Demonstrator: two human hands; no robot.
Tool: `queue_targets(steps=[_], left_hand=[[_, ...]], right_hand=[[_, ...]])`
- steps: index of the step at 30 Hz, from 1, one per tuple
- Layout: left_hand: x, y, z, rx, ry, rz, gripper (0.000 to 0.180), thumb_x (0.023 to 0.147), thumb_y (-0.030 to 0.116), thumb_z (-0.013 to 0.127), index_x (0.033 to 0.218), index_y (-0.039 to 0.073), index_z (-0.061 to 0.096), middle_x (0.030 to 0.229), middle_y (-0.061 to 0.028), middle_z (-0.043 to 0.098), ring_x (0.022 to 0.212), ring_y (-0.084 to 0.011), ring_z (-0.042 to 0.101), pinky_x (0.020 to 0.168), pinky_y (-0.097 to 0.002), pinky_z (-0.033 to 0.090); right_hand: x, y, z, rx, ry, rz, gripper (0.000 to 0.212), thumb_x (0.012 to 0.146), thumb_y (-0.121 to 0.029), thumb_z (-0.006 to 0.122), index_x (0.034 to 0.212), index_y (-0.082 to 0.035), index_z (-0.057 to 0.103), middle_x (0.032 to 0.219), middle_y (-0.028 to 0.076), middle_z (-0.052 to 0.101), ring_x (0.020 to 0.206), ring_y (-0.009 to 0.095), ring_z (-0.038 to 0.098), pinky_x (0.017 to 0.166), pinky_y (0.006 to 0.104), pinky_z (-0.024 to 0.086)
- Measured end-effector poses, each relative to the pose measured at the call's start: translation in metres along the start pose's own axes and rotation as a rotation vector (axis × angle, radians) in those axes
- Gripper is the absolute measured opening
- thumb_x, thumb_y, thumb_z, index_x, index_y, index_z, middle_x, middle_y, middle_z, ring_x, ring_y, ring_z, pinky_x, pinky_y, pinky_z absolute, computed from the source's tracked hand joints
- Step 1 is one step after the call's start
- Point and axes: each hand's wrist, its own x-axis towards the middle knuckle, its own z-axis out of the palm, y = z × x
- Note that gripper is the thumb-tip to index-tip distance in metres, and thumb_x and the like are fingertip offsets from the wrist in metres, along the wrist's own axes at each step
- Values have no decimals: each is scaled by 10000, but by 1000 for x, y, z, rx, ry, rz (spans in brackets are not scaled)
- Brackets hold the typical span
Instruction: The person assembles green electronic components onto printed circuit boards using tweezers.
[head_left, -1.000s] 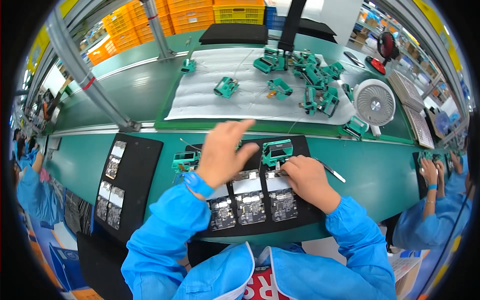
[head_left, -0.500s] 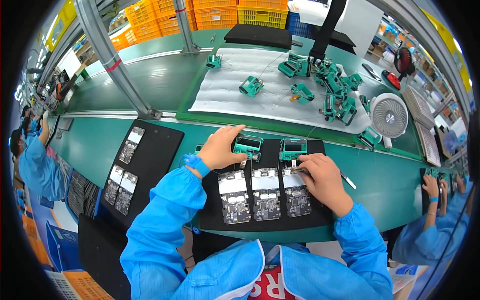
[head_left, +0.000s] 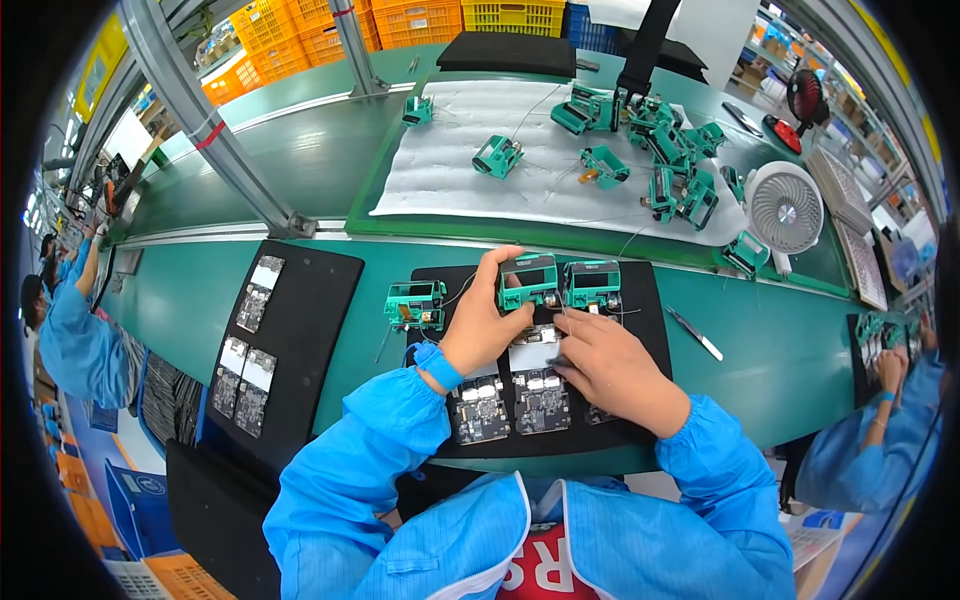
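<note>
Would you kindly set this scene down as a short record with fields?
Left hand: thumb and index finger around the middle green housing
Right hand: fingertips by the middle board; whether they grip anything is unclear
Front mat: black, under three boards, the right one mostly hidden
Side mat: black, with three boards
Tweezers: on the table, right of the front mat
Fan: white, right of the white sheet

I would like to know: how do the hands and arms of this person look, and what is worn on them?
The left hand and right hand wear no gloves. A blue band circles the left wrist. Both arms are in loose, bright blue long sleeves, wrinkled and gathered at the cuffs.
</note>
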Motion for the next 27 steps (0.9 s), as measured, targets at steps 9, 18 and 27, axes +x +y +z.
queue_targets(steps=[9, 18, 27], left_hand=[[-4, -12, 6, 91, -11, 22, 747, 819, -85, 717, 1436, 160, 375, 1089, -68, 496, 880, -118, 577, 713, -261, 556], [-6, -7, 4, 23, -39, -69, 757, 765, -52, 761, 1407, 181, 433, 1141, -101, 552, 1004, -194, 585, 751, -294, 547], [-8, 3, 6, 177, -55, 23, 735, 800, -66, 740, 1417, 149, 404, 1147, -87, 518, 938, -154, 590, 806, -314, 545]], right_hand=[[-19, -12, 7, 195, -42, -20, 247, 764, -105, 773, 937, -55, 603, 1211, 111, 663, 1206, 327, 599, 1009, 445, 491], [-18, -11, 9, 185, -18, -10, 257, 745, -105, 780, 924, -40, 607, 1160, 116, 683, 1184, 324, 619, 979, 433, 515], [-19, -13, 8, 183, -20, 14, 250, 744, -74, 775, 939, -57, 620, 1178, 99, 684, 1188, 314, 622, 955, 425, 528]])
